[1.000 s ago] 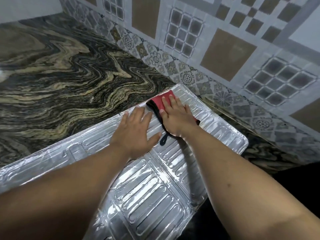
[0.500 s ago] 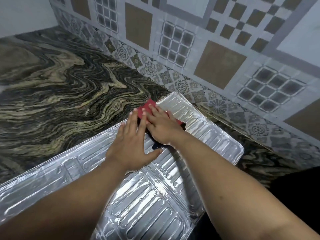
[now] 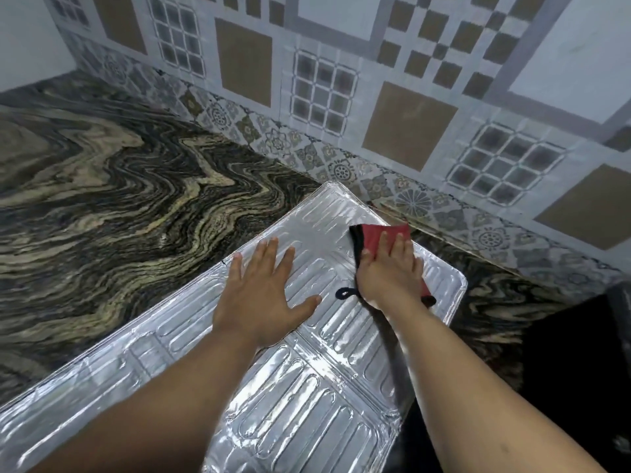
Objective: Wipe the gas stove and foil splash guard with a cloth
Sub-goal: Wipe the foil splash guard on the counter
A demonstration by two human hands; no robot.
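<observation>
The silver foil splash guard [image 3: 327, 397] lies flat on the marble counter, its embossed panels running from the lower left to a far corner near the wall. My left hand [image 3: 264, 295] rests flat on the foil with fingers spread, holding nothing. My right hand [image 3: 389, 271] presses a red cloth with a black edge [image 3: 374, 235] onto the foil's right part, near the far edge. A small black loop of the cloth sticks out beside my right wrist. The gas stove is only partly seen, if at all.
The dark swirled marble counter [image 3: 119, 199] stretches to the left and behind the foil. A patterned tiled wall [image 3: 375, 97] rises close behind the foil's far corner. A black surface [image 3: 573, 363] sits at the right edge, past the foil.
My right hand has slid the red cloth to the right across the foil, away from my left hand. My left hand stays flat on the foil.
</observation>
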